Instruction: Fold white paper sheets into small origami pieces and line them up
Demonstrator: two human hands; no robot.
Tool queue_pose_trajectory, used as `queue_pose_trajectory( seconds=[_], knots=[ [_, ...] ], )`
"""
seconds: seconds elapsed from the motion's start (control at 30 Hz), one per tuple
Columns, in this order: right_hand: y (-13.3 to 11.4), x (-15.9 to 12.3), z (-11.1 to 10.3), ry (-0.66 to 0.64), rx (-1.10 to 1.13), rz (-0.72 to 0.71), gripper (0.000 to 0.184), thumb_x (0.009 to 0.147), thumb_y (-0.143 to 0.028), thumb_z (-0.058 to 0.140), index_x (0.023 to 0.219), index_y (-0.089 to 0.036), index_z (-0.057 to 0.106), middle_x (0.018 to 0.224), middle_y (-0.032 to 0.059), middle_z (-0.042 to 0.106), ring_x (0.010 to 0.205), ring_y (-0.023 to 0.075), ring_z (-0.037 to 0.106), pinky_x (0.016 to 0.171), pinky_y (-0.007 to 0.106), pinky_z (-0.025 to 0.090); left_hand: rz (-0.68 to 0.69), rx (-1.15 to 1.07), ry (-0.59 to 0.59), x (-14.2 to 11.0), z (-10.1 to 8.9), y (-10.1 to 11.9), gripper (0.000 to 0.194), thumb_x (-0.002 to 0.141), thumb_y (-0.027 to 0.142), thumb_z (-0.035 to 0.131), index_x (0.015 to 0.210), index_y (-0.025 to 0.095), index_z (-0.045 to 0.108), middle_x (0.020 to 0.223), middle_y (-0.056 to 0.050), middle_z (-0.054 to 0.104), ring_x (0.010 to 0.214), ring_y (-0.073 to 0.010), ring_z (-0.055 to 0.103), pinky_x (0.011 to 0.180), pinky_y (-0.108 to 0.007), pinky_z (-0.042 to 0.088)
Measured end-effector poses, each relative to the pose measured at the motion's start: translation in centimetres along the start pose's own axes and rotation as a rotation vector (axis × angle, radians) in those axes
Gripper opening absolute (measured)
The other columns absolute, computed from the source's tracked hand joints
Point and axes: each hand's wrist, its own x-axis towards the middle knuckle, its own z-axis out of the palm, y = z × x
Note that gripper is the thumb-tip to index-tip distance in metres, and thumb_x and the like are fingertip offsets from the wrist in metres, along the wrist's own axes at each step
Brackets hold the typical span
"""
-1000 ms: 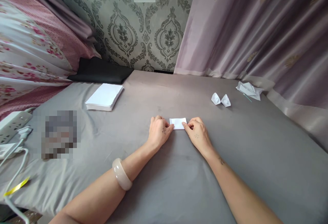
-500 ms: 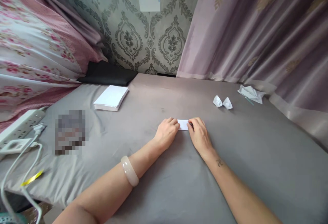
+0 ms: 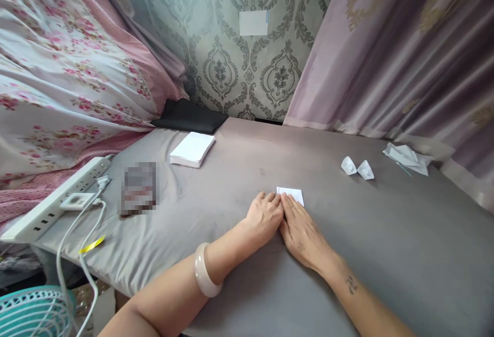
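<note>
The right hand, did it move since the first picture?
Yes. Judged against the paper stack, the right hand has moved left, closer to it, and now lies partly over the small paper.

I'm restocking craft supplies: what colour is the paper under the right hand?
White where it shows; the paper is seen best in the head view.

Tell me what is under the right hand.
A small white paper: its far edge and right side show. The part beneath the right hand is covered, and anything else there cannot be seen.
</note>
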Motion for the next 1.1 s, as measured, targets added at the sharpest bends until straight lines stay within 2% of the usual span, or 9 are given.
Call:
queue_pose_trajectory(
  seconds=[0.17,0.3,0.53,0.8,0.87,0.97,1.03,1.1],
  knots=[
    [-0.3,-0.1,-0.3,-0.016,-0.114,-0.001,0.056,0.097,-0.037,0.032,0.141,-0.004,0.04,0.148,0.0193,0.037,0.139,0.0279,0.031,0.111,0.047,0.035,-0.034,0.012,-0.013,0.0,-0.3,0.2,0.025,0.086,0.014,0.047,0.107,0.01,0.061,0.115,-0.015,0.063,0.104,-0.0258,0.059,0.087,-0.038,0.045],
    [-0.7,-0.2,-0.5,0.011,-0.169,0.035,0.055,0.096,-0.039,0.035,0.139,-0.007,0.045,0.146,0.0201,0.039,0.138,0.0304,0.033,0.108,0.047,0.037,-0.042,0.006,-0.013,0.0,-0.2,0.2,0.019,0.085,0.013,0.05,0.099,0.011,0.063,0.108,-0.015,0.065,0.097,-0.0254,0.061,0.082,-0.038,0.046],
    [-0.7,-0.5,-0.7,0.022,-0.26,0.153,0.057,0.094,-0.041,0.037,0.134,-0.003,0.05,0.14,0.0265,0.045,0.13,0.0364,0.044,0.102,0.048,0.041,-0.07,-0.025,0.015,-0.1,-0.2,-0.3,0.016,0.082,0.011,0.051,0.089,0.014,0.064,0.097,-0.011,0.067,0.091,-0.0245,0.061,0.076,-0.036,0.046],
    [0.1,-0.5,-1.0,0.058,-0.339,0.216,0.054,0.095,-0.038,0.032,0.12,0.002,0.059,0.128,0.0297,0.055,0.119,0.038,0.054,0.091,0.048,0.048,-0.141,-0.193,0.158,0.2,0.8,-1.2,0.023,0.082,0.012,0.047,0.087,0.019,0.068,0.095,-0.006,0.07,0.093,-0.0225,0.06,0.077,-0.033,0.049],
    [0.5,-0.4,-1.2,0.102,-0.311,0.221,0.047,0.095,-0.033,0.033,0.113,-0.002,0.063,0.124,0.0276,0.059,0.114,0.0361,0.058,0.088,0.046,0.048,-0.216,-0.268,0.226,0.5,1.3,-1.3,0.02,0.084,0.016,0.048,0.09,0.019,0.068,0.095,-0.007,0.069,0.093,-0.0215,0.06,0.082,-0.032,0.048],
    [1.5,-0.2,-1.7,0.171,-0.236,0.256,0.034,0.094,-0.03,0.038,0.103,-0.013,0.065,0.114,0.0176,0.067,0.1,0.0298,0.064,0.08,0.04,0.05,-0.381,-0.391,0.298,1.2,2.0,-1.7,0.022,0.085,0.031,0.056,0.098,0.015,0.066,0.101,-0.009,0.065,0.097,-0.0228,0.058,0.086,-0.034,0.048],
    [2.1,0.0,-1.8,0.209,-0.181,0.271,0.027,0.092,-0.031,0.043,0.105,-0.017,0.062,0.104,0.0124,0.07,0.091,0.0274,0.064,0.073,0.037,0.049,-0.446,-0.48,0.295,1.6,2.3,-2.0,0.026,0.082,0.035,0.062,0.098,0.015,0.066,0.104,-0.01,0.063,0.101,-0.0238,0.057,0.088,-0.034,0.048],
    [2.6,0.2,-1.8,0.246,-0.138,0.272,0.027,0.091,-0.031,0.046,0.111,-0.018,0.059,0.099,0.011,0.07,0.089,0.0272,0.062,0.07,0.037,0.048,-0.461,-0.546,0.286,2.0,2.6,-2.2,0.024,0.08,0.033,0.065,0.097,0.017,0.067,0.104,-0.008,0.063,0.102,-0.0234,0.056,0.088,-0.034,0.047]
  ],
)
